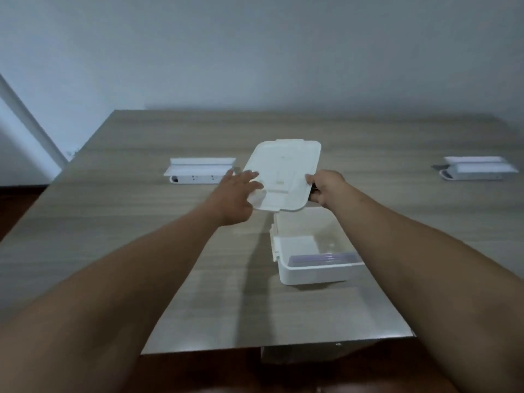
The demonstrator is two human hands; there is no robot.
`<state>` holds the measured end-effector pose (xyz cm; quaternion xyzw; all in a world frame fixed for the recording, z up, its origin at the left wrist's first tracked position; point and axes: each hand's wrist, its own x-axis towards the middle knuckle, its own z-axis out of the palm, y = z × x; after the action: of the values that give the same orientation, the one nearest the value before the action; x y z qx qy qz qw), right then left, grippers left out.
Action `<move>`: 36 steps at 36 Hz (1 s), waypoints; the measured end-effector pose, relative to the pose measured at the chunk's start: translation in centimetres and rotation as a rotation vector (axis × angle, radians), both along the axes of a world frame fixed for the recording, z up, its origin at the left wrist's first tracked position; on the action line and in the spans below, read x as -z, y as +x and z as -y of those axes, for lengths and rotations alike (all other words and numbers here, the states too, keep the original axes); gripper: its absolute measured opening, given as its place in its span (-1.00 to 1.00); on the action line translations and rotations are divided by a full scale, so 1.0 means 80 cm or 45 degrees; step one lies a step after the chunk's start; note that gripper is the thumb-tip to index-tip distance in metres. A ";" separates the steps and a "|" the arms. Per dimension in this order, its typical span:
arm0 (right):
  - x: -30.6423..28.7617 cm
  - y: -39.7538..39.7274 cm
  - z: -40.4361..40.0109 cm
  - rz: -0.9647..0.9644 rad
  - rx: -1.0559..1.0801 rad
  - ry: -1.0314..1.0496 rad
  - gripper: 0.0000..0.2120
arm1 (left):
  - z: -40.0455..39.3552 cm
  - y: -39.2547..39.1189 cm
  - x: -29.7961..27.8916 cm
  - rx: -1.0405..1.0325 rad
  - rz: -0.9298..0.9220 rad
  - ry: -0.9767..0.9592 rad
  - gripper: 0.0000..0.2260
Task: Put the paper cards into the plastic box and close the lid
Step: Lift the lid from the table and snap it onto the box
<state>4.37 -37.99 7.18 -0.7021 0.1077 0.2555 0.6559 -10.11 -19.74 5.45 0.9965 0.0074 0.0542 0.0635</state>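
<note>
A white plastic box (309, 275) stands open on the wooden table (141, 222), right of centre near me. Inside it lie paper cards (323, 258) with a purple tint against the near wall. The white lid (286, 168) is held tilted in the air just beyond the box. My left hand (235, 194) grips the lid's left edge, fingers spread over its top. My right hand (326, 188) pinches the lid's right edge.
Two white flip-up socket units are set into the table: one at the far left (198, 170), one at the far right (476, 168). A pale wall rises behind the table. The table's near edge (255, 347) lies close below the box.
</note>
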 end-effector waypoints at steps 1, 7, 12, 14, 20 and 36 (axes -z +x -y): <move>-0.004 0.006 0.010 0.000 0.016 0.026 -0.74 | 0.015 0.009 -0.004 0.032 0.000 -0.010 -0.43; -0.017 0.042 0.080 -0.038 0.106 0.121 -0.74 | 0.083 0.053 -0.010 0.100 -0.036 -0.048 -0.31; -0.015 0.065 0.126 -0.080 0.086 0.197 -0.78 | 0.123 0.080 -0.007 0.111 0.209 -0.007 -0.67; -0.016 0.074 0.140 -0.106 0.060 0.220 -0.91 | 0.137 0.087 -0.006 0.138 0.319 -0.006 -0.76; -0.008 0.092 0.172 -0.104 -0.013 0.205 -0.72 | 0.153 0.100 -0.021 0.071 0.460 -0.079 -0.84; 0.029 0.132 0.199 0.143 -0.074 0.015 -0.57 | 0.162 0.115 -0.075 -0.593 0.417 -1.247 -0.81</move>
<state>14.95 -53.90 4.82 -0.7143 0.0490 0.2353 0.6573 -0.90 -32.73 11.43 0.8012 0.2415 0.2110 0.5052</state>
